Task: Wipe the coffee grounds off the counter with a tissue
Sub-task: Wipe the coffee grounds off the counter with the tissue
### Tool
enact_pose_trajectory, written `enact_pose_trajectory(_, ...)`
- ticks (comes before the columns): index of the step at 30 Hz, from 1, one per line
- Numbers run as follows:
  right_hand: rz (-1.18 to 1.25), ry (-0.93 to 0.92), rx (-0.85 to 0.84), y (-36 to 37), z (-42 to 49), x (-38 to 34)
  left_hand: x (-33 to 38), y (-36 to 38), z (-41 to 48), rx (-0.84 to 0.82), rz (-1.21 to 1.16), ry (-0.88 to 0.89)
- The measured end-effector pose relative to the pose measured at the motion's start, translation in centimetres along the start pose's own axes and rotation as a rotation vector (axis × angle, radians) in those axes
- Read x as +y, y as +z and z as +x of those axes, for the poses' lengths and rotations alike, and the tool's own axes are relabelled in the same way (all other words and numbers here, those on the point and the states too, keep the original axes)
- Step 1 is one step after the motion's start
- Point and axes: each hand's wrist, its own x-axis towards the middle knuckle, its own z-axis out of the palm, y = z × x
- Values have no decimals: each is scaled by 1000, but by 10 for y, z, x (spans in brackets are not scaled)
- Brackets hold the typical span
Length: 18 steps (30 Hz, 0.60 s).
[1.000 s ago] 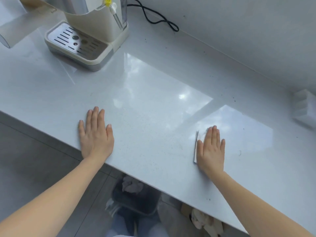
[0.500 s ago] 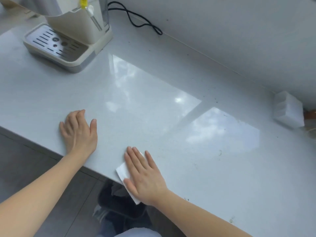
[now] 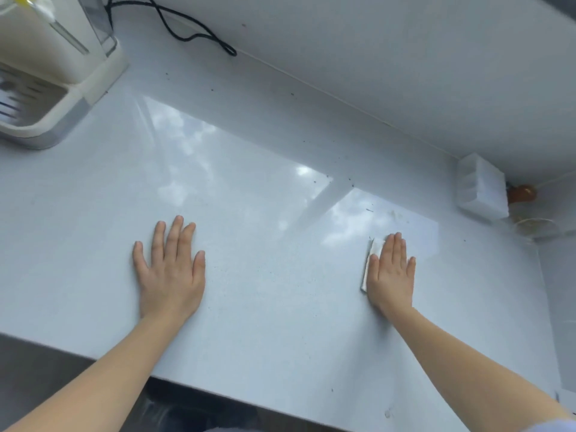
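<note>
At far left I see one coffee machine (image 3: 46,73) on the pale surface (image 3: 249,322), one black cord (image 3: 187,29) trailing behind it. My left hand (image 3: 170,272) lies flat, fingers (image 3: 174,235) spread and holding nothing. Scattered dark coffee grounds (image 3: 350,181), too many and too fine to count, dot the surface further right. My right hand (image 3: 391,272) presses flat on the one folded tissue (image 3: 372,254), fingers extended over it, not clenched; its left edge peeks out. I judge the tissue light, soft and easily torn, best driven by palm pressure at its middle. One white block (image 3: 481,188) sits at far right.
</note>
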Motion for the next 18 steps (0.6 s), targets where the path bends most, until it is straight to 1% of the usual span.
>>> enact_pose_trajectory(3,10,49,15,1,30,-8,1,-2,0,-2,-3,-8)
enact_pose_trajectory(5,25,56,19,4,28,-11,0,-3,1,-10,1,-8)
enact_pose_trajectory(7,34,15,32,8,9,-15,1,-3,0,-11,-3,-8)
enact_pose_trajectory(10,24,-96,7,15,-46,-28,-1,1,0,-1,-26,0)
enact_pose_trajectory(14,28,-222,-55,28,-145,-40,-4,4,-2,-5,-45,14)
enact_pose_trajectory(16,5,-260,-70,38,-193,-40,-4,2,-7,-9,-47,26)
enact_pose_trajectory(18,-15,-264,-73,45,-227,-38,-9,-5,-5,2,-79,84)
